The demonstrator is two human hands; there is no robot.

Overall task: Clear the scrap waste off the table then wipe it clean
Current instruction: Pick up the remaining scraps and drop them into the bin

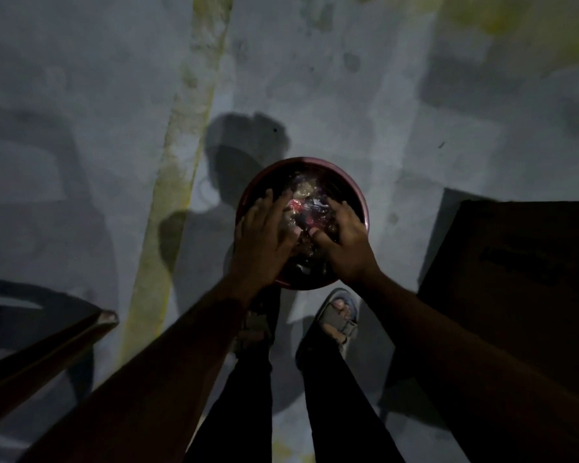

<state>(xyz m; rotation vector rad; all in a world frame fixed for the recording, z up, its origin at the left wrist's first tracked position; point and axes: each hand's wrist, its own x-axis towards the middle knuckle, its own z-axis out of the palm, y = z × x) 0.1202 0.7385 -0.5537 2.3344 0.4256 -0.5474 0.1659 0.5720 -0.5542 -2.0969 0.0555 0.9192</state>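
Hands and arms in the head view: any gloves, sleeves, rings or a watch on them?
None that show. The left hand and right hand are bare, without gloves, and both forearms are uncovered to the frame's edge. The light is too dim to rule out a thin ring.

No readable text, label or number shows anywhere.

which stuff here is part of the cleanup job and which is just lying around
Part of the job:
- red bin on the floor
- scrap waste heaped inside it
- left hand and right hand, both over the scrap

Just lying about:
- dark box on the right
- wooden edge at lower left
- yellow stripe on the floor
- sandal
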